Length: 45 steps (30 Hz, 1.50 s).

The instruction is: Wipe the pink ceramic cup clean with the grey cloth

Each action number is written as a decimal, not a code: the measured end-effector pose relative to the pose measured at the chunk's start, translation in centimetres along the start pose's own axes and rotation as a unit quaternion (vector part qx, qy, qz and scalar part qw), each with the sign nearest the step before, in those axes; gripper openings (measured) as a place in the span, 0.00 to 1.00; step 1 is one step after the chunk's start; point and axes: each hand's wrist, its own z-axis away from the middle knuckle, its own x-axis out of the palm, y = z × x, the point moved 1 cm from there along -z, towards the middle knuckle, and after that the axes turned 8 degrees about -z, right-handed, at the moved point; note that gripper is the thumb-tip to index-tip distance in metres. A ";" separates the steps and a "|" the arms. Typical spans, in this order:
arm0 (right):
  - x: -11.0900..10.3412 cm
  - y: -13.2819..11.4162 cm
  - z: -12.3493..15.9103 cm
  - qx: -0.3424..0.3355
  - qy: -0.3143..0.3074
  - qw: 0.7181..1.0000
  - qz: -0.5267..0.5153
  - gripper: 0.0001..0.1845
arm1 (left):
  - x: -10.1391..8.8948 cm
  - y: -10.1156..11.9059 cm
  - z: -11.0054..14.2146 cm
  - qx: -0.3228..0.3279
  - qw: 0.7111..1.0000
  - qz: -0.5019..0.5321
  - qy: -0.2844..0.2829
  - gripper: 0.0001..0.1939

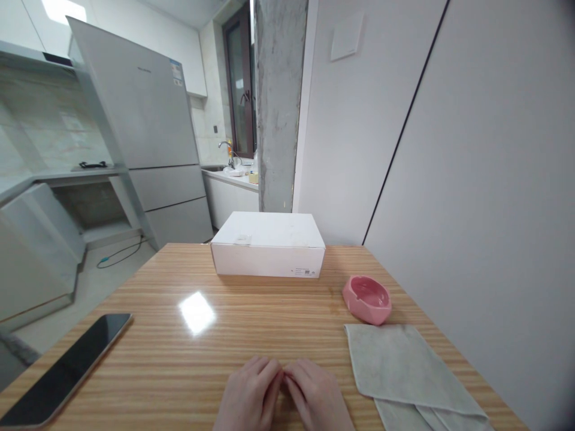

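Observation:
My left hand (pixel 252 392) and my right hand (pixel 315 392) rest side by side on the wooden table (pixel 269 311), near its front edge. Their fingers are curled and pressed together, and the tips of the two hands meet in the middle. No object shows in either one. To the right of my right hand lies a folded grey cloth (pixel 399 365). Just behind the cloth sits a pink ashtray (pixel 366 308) with notches in its rim. Farther back, ahead of both hands, stands a closed white box (pixel 268 260).
A dark-screened phone (pixel 67 371) lies at the table's left edge. A white wall (pixel 471 209) runs along the right side. Beyond the table are a grey fridge (pixel 144 114), a concrete pillar (pixel 281 108) and a sink counter with a tap (pixel 230 154).

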 end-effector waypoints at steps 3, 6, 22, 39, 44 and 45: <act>0.0 0.1 0.0 0.003 -0.003 1.000 -0.001 0.10 | -0.1 0.1 0.0 0.004 1.000 -0.008 -0.008 0.12; 0.0 0.1 0.0 0.005 -0.004 1.000 -0.005 0.10 | 0.0 0.2 0.0 0.004 1.000 -0.012 -0.013 0.11; 0.1 0.1 0.0 -0.012 0.016 1.000 -0.007 0.13 | 0.6 -0.1 0.1 0.007 0.999 -0.042 0.029 0.12; 0.7 0.9 -0.1 -0.040 0.036 0.998 0.022 0.14 | 0.9 -0.4 0.1 0.021 0.999 -0.032 0.032 0.09; 0.9 0.9 -0.2 -0.045 0.042 0.998 0.016 0.15 | 0.9 -0.5 0.1 0.017 0.998 -0.036 0.040 0.09; 0.9 0.9 -0.2 -0.047 0.044 0.998 0.016 0.16 | 1.0 -0.5 0.0 0.012 0.998 -0.039 0.039 0.09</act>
